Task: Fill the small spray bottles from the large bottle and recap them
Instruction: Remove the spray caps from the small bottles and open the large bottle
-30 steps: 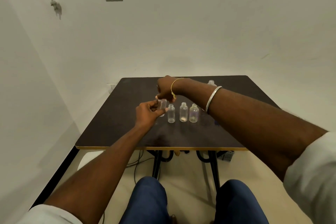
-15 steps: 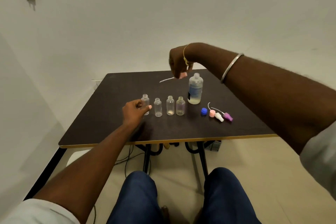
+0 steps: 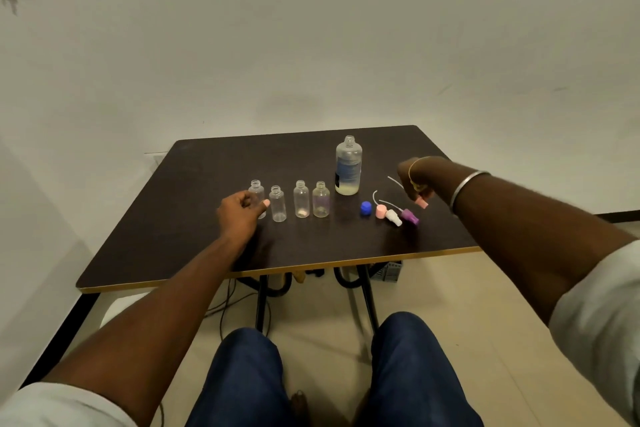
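Note:
Several small clear bottles stand uncapped in a row on the dark table (image 3: 194,191). My left hand (image 3: 240,215) curls round the leftmost small bottle (image 3: 256,186), hiding its lower part. Beside it stand three more small bottles (image 3: 277,206) (image 3: 301,199) (image 3: 321,201). The large bottle (image 3: 348,166), uncapped and with a little liquid at its bottom, stands behind them to the right. My right hand (image 3: 414,178) pinches a pink spray cap (image 3: 423,203) with a thin white tube, just above the table to the right of the loose caps.
A blue cap (image 3: 365,209), a pink cap (image 3: 381,211), a white spray cap (image 3: 393,217) and a purple spray cap (image 3: 411,218) lie together right of the bottles. Walls stand behind and to the left. My knees are under the near table edge.
My right hand has carried the pink spray cap from the leftmost bottle up and over, then down to the right beside the loose caps. My left hand stays at the leftmost bottle.

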